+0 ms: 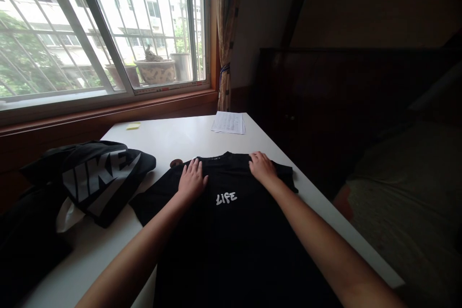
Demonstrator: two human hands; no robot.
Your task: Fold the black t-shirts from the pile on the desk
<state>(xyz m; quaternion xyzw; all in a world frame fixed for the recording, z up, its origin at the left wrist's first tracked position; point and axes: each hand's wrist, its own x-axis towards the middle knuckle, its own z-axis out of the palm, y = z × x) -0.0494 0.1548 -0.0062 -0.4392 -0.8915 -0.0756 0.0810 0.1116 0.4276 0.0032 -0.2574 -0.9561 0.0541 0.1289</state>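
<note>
1. Black T-shirt [231, 221] lies flat on the white table [173, 139], its long axis running from collar back toward the person.
2. Left hand [191, 180] and right hand [262, 167]: fingers spread flat, pressing the shoulders beside the collar, gripping nothing.
3. Both hands equally near.

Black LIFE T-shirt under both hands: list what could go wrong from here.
1. The T-shirt lies close to the table's right edge; its right sleeve could slide off.
2. The left hand and right hand press flat near the collar only, so the lower fabric may bunch.
3. The small brown object beside the left shoulder could get knocked or caught under the cloth.
</note>
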